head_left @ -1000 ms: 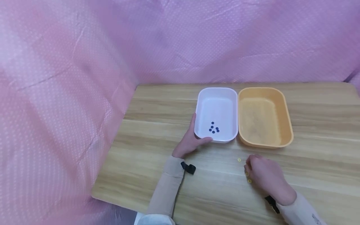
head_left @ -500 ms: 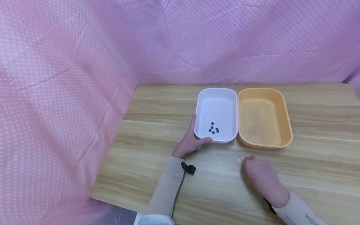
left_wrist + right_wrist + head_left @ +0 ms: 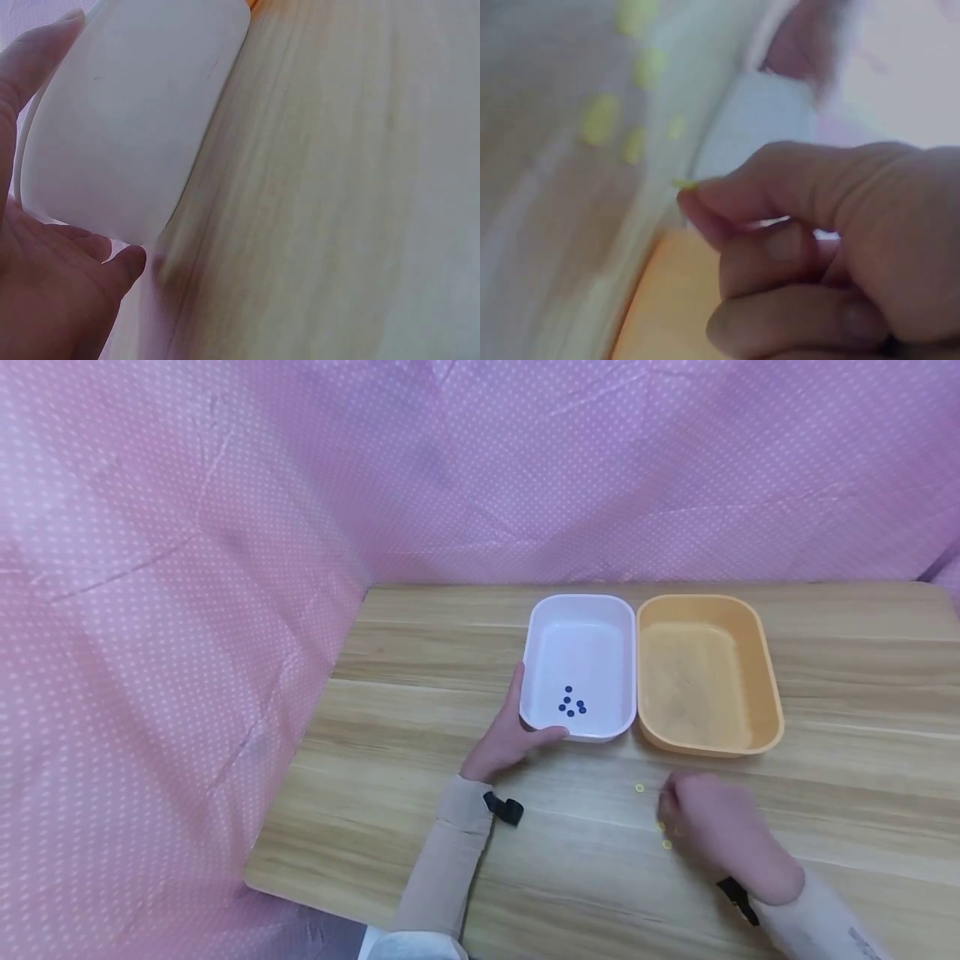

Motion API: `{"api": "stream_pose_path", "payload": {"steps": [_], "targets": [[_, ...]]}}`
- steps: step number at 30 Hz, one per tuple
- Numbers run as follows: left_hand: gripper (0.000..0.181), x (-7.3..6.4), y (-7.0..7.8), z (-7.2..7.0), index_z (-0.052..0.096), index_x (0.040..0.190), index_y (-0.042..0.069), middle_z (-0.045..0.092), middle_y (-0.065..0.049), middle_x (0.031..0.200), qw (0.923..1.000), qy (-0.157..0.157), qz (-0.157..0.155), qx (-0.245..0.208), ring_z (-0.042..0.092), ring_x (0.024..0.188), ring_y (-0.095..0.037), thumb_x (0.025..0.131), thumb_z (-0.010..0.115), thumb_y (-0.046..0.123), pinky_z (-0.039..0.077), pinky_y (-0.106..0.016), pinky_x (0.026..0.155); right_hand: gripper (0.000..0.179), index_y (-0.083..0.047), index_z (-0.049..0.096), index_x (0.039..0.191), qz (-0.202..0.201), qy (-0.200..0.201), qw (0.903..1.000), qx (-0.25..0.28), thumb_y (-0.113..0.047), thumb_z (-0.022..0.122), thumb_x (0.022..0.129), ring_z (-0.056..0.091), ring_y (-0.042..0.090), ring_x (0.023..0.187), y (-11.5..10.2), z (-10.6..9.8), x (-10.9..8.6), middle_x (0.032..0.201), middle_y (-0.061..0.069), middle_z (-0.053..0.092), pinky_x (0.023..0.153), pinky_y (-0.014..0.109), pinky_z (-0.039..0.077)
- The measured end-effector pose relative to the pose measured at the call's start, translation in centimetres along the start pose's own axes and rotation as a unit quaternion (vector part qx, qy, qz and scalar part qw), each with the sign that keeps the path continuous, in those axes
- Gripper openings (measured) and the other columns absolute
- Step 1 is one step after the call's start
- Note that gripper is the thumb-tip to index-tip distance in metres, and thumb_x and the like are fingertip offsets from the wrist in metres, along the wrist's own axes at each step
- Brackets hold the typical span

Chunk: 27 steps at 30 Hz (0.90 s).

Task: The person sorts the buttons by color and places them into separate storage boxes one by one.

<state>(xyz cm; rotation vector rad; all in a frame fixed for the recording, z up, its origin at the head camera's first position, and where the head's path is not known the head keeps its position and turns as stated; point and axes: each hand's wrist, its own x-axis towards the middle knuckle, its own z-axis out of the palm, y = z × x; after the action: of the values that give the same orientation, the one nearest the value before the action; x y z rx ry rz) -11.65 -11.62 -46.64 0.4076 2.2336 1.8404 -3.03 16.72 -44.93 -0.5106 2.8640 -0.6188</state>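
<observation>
In the head view, my left hand (image 3: 501,743) grips the near-left corner of a white plastic bin (image 3: 581,643), its thumb along the front rim. Several small dark discs (image 3: 571,702) lie on the floor of that bin. My right hand (image 3: 723,822) is low over the table, in front of the orange bin. A small yellow piece (image 3: 684,183) is pinched between its thumb and forefinger in the right wrist view. Several more yellow rings, one of them this ring (image 3: 640,788), lie on the table beside and partly under the right hand.
An orange bin (image 3: 767,693) stands directly against the right side of the white one, with nothing visible inside. Both rest on a wood-grain table (image 3: 390,735). Pink dotted sheeting (image 3: 465,485) hangs behind and to the left.
My right hand shifted left over the yellow rings, then back to the right, uncovering some of them. The left hand and both bins stay put.
</observation>
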Motion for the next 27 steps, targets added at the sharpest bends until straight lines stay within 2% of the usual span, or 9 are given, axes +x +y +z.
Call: {"api": "stream_pose_path", "payload": {"steps": [6,10,13,15,18,21,22,25,27], "targets": [[0.119,0.4,-1.2,0.0,-0.007,0.156,0.028,0.022,-0.009,0.158,0.9996,-0.005,0.012,-0.024,0.04,0.132,-0.034,0.079,0.083,0.016,0.027,-0.05,0.111,0.009,-0.01,0.072,0.086,0.025,0.012,0.9889,0.146,-0.012,0.065,0.091,0.047,0.007,0.058,1.7,-2.5,0.2,0.066,-0.005,0.055,0.052,0.028,0.041],[0.118,0.2,-0.6,0.0,-0.007,0.156,0.025,0.022,-0.013,0.157,0.9994,-0.007,0.009,-0.032,0.039,0.132,-0.038,0.079,0.082,0.013,0.026,-0.053,0.111,0.019,-0.005,0.073,0.099,0.053,0.005,0.9646,0.258,-0.022,0.065,0.094,0.049,0.003,0.064,3.0,-3.8,0.4,0.071,-0.003,0.061,0.055,0.023,0.042],[0.118,0.0,0.1,0.0,-0.008,0.156,0.022,0.022,-0.015,0.157,0.9995,-0.013,0.002,-0.028,0.038,0.132,-0.04,0.08,0.081,0.013,0.026,-0.054,0.111,0.033,-0.007,0.071,0.11,0.11,-0.01,0.9356,0.336,-0.035,0.062,0.096,0.049,0.005,0.065,3.8,-4.8,0.6,0.068,-0.008,0.057,0.054,0.026,0.041],[0.118,0.0,0.2,-0.1,-0.009,0.156,0.021,0.021,-0.016,0.157,0.9996,-0.015,-0.001,-0.023,0.038,0.132,-0.039,0.08,0.081,0.014,0.026,-0.054,0.111,0.035,-0.009,0.07,0.113,0.134,-0.009,0.9086,0.396,-0.038,0.061,0.096,0.045,0.007,0.059,4.2,-5.2,0.8,0.062,-0.01,0.05,0.048,0.029,0.035],[0.119,-0.1,0.2,0.0,-0.011,0.156,0.02,0.019,-0.014,0.158,0.9997,-0.012,-0.014,-0.017,0.037,0.134,-0.037,0.08,0.081,0.015,0.024,-0.053,0.112,0.03,-0.01,0.069,0.108,0.153,-0.007,0.8522,0.5,-0.037,0.06,0.096,0.034,0.014,0.05,4.7,-5.4,1.2,0.056,-0.006,0.036,0.045,0.038,0.02],[0.12,-0.1,0.1,0.0,-0.011,0.156,0.022,0.018,-0.011,0.159,0.9995,-0.004,-0.03,-0.011,0.036,0.136,-0.034,0.08,0.082,0.016,0.023,-0.05,0.113,0.021,-0.008,0.069,0.097,0.137,-0.006,0.7792,0.612,-0.026,0.059,0.098,0.025,0.017,0.048,5.1,-5.3,1.6,0.056,-0.002,0.03,0.046,0.037,0.012],[0.12,-0.1,0.0,0.0,-0.01,0.156,0.022,0.018,-0.01,0.16,0.9994,-0.003,-0.034,-0.011,0.036,0.136,-0.033,0.079,0.082,0.017,0.023,-0.05,0.113,0.019,-0.008,0.069,0.093,0.134,-0.003,0.7622,0.633,-0.024,0.059,0.098,0.024,0.017,0.049,5.1,-5.3,1.7,0.056,-0.002,0.029,0.046,0.035,0.011],[0.12,-0.1,-0.1,-0.1,-0.009,0.156,0.023,0.02,-0.009,0.159,0.9994,-0.001,-0.034,-0.009,0.036,0.136,-0.033,0.079,0.082,0.017,0.024,-0.05,0.113,0.018,-0.006,0.067,0.088,0.118,0.002,0.7187,0.685,-0.017,0.057,0.099,0.02,0.016,0.051,5.4,-5.2,1.9,0.058,-0.001,0.026,0.046,0.031,0.011],[0.119,0.0,-0.1,-0.1,-0.009,0.156,0.023,0.021,-0.01,0.159,0.9995,-0.002,-0.028,-0.013,0.037,0.135,-0.034,0.079,0.082,0.015,0.025,-0.05,0.112,0.018,-0.005,0.065,0.087,0.114,0.004,0.7039,0.701,-0.015,0.056,0.1,0.019,0.015,0.051,5.5,-5.2,2.0,0.059,-0.002,0.026,0.046,0.029,0.012]]}}
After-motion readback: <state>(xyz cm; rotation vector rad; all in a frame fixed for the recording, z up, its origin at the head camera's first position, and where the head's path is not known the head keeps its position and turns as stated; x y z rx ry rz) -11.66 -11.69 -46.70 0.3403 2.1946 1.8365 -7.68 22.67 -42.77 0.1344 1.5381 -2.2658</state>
